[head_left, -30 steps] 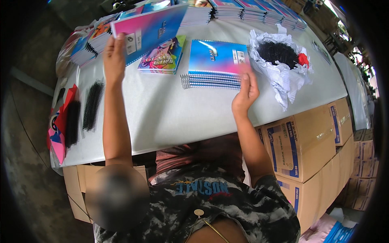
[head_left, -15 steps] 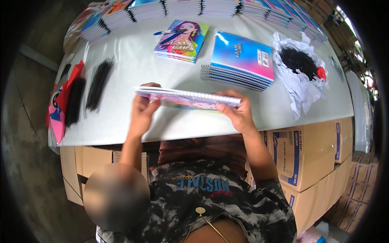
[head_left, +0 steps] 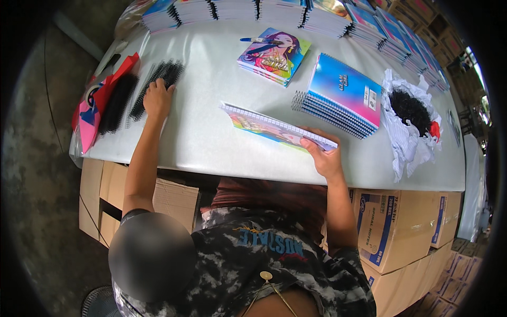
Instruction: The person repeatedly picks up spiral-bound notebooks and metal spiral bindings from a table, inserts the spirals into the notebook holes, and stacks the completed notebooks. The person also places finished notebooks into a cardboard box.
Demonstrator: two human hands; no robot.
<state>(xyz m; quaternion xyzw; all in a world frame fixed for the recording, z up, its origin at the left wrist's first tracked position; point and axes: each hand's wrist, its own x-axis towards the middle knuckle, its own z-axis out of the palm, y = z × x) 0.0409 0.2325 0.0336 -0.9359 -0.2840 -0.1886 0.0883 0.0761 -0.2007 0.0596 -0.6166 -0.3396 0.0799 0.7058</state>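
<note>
My right hand (head_left: 326,157) grips one end of an unbound notebook (head_left: 280,131), its punched-hole edge tilted up and its colourful illustrated cover turned toward me. The notebook's other end is unsupported above the table. At the left, my left hand (head_left: 158,99) rests on a bundle of black spiral binding coils (head_left: 168,71), fingers apart. A second, denser row of black coils (head_left: 117,105) lies just left of it, beside red and pink wrapping (head_left: 95,119). Beyond the held notebook sits a stack of spiral-bound blue and pink notebooks (head_left: 343,90).
A short pile of illustrated notebooks (head_left: 274,55) with a blue pen (head_left: 259,40) on top sits farther back. Tangled black wire pieces (head_left: 409,111) lie on crumpled striped cloth (head_left: 396,150) at right. Notebook stacks (head_left: 237,10) line the far edge. Cardboard boxes (head_left: 401,227) stand below the table.
My left hand has let go of the notebook and moved left onto the coils. The notebook, now held only by my right hand, slopes down to the right. The whole view has shifted.
</note>
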